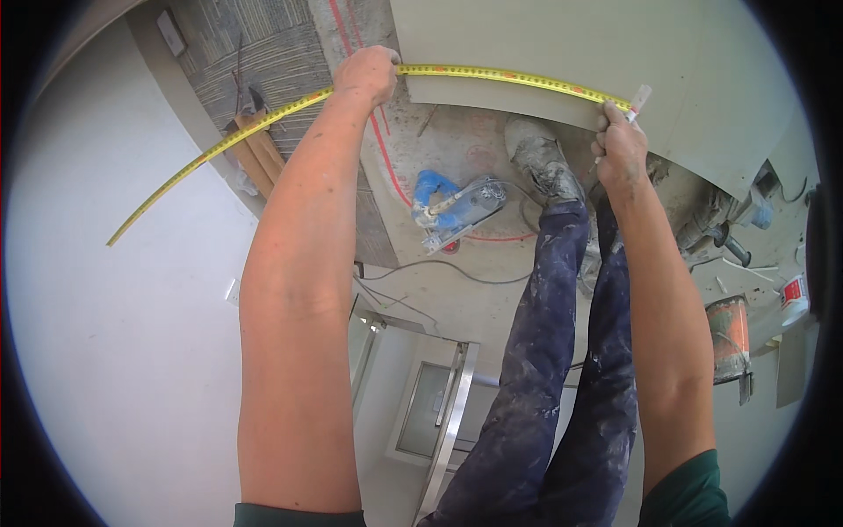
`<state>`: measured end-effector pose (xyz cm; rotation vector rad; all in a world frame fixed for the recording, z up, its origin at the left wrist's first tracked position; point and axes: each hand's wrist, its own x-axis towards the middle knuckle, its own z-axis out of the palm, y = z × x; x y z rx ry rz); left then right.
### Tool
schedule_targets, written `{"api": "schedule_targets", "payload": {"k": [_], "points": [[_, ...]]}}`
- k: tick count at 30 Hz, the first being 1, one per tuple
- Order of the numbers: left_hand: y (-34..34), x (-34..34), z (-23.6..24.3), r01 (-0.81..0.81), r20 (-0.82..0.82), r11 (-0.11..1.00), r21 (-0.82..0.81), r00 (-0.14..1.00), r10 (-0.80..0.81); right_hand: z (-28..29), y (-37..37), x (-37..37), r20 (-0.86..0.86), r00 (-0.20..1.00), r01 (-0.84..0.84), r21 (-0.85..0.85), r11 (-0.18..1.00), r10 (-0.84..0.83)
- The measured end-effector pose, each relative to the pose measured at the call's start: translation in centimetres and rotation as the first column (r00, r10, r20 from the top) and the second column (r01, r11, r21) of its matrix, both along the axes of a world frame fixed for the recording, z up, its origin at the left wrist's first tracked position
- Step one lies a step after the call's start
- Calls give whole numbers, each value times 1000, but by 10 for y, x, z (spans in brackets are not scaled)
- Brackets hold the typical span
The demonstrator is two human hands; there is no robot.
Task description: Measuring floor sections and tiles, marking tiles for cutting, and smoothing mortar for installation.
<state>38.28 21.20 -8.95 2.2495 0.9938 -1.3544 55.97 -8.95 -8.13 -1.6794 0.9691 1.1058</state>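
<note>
A yellow tape measure blade (pixel 492 75) arcs across the top of the view, its free end bending down to the far left. My left hand (pixel 367 77) is closed around the blade near the left edge of a large pale board (pixel 562 44). At the blade's right end my right hand (pixel 622 145) is closed, pinching the tape. A slim white marker-like stick (pixel 639 101) with a clear tip and a bit of red also pokes out of this hand. Between the two hands the blade runs above the board. I cannot see the tape's case.
On the dusty floor lies a blue power tool (pixel 457 206) with a metal base and a cord, near red floor lines. Wood strips (pixel 262 149) rest at the left on striped carpet. An orange can (pixel 729 334) and a white bottle (pixel 794 297) stand at the right.
</note>
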Motion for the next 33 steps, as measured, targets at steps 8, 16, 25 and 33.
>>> {"api": "schedule_targets", "payload": {"k": [8,16,25,33], "points": [[10,1,-8,-21,57,999,-34,998,23,-2,-18,5,106,991,93,-87,992,-83],[16,4,-21,-66,60,994,-87,996,71,-6,-24,17,140,988,71,-56,996,-63],[25,0,-23,-145,37,985,-95,988,149,-4,-19,15,136,990,38,-65,997,-29],[16,12,-27,121,66,991,-60,991,-117,26,-67,41,458,842,-266,-104,958,283]]}}
